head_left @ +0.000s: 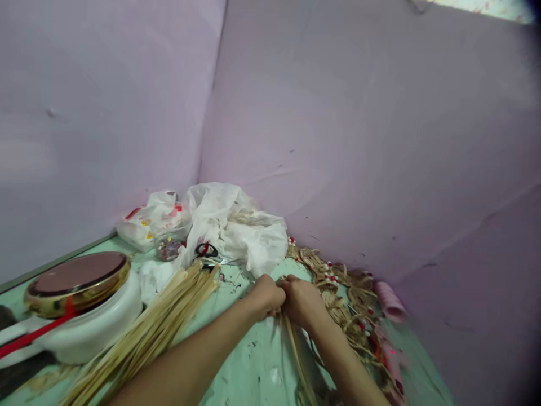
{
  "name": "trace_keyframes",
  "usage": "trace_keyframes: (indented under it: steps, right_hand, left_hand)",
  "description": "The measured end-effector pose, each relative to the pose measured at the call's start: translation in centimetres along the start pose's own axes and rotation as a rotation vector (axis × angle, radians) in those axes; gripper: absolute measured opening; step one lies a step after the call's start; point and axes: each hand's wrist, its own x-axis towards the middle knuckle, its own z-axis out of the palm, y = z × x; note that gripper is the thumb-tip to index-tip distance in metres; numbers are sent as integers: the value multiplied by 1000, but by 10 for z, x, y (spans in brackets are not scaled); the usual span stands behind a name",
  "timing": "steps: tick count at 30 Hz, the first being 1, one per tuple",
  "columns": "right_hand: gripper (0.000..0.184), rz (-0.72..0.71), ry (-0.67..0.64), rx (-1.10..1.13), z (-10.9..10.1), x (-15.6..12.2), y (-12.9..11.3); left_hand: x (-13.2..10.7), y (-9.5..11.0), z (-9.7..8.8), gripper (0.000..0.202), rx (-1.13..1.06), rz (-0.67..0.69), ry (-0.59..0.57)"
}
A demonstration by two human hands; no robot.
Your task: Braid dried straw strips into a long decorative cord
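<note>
My left hand (pixel 266 296) and my right hand (pixel 301 299) meet over the middle of the pale green tabletop (pixel 240 366), knuckles almost touching. Both are closed around the top end of a straw strand (pixel 296 352), whose long tail hangs down toward me between my forearms. The exact grip of the fingertips is hidden. Left of my left forearm lies a thick bundle of loose dry straw strips (pixel 169 316). Beyond my right hand runs a heap of braided straw pieces (pixel 338 304) with red and white beads.
White plastic bags (pixel 236 225) sit in the wall corner, with black-handled scissors (pixel 206 250) before them. A clear container of beads (pixel 168 246) stands beside a printed packet (pixel 147 223). At left is a white pot (pixel 101 332) topped by a gold-rimmed round object (pixel 80 279); a pink spool (pixel 389 301) lies right.
</note>
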Motion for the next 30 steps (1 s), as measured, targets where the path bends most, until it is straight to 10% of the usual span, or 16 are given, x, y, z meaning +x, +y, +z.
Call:
trace_keyframes:
  steps: [10, 15, 21, 30]
  right_hand:
    - [30, 563, 479, 741, 18, -30, 26]
    - [23, 613, 351, 850, 17, -28, 23]
    - [14, 586, -134, 1425, 19, -18, 4]
    - [12, 728, 185, 1145, 45, 1, 3]
  left_hand:
    - [-16, 11, -7, 20, 41, -43, -70]
    - [-17, 14, -11, 22, 70, -60, -127]
    - [-9, 10, -10, 15, 78, -60, -141]
    - [-4, 7, -23, 16, 335, 47, -133]
